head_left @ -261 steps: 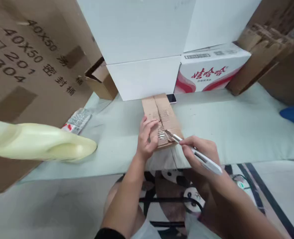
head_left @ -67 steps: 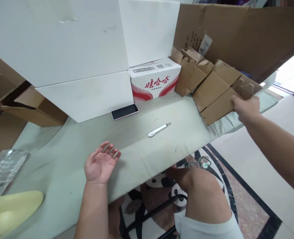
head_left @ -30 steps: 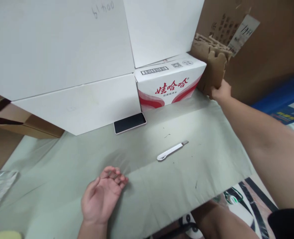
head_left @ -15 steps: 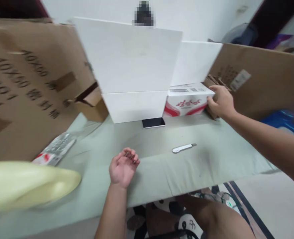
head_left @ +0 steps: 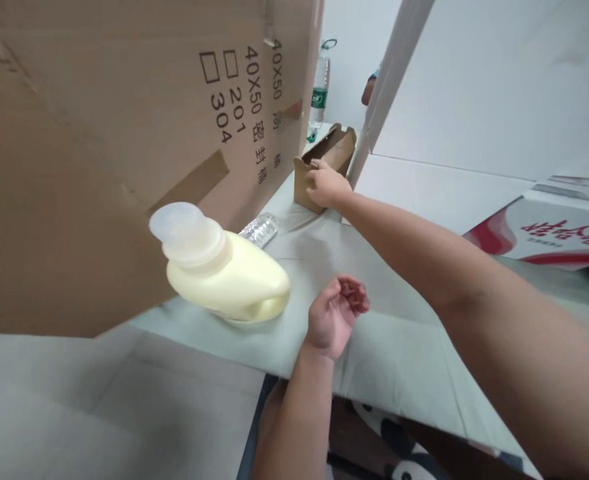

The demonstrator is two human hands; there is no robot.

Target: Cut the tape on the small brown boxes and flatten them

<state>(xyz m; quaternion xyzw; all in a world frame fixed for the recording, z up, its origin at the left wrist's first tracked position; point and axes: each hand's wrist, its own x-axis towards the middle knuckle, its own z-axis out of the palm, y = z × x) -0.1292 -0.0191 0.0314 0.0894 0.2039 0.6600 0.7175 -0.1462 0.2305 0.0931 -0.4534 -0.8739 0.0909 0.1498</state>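
My right hand reaches across to the small open cardboard box. Its fingers are bent over the box's near rim, gripping the wall. Palm up above the cloth, my left hand is empty, its fingers loosely curled and apart. To its left a pale yellow jug with a translucent cap stands on the table. Behind the jug lies a clear plastic bottle, partly hidden.
A large brown carton rises along the left. White panels stand at the back right, beside a red-and-white box. A water bottle with a green label is at the back. Pale green cloth covers the table.
The view has turned left. My right hand has left the red-and-white box and now holds the small cardboard box's rim. My left hand stays palm up. The phone and knife are no longer visible.
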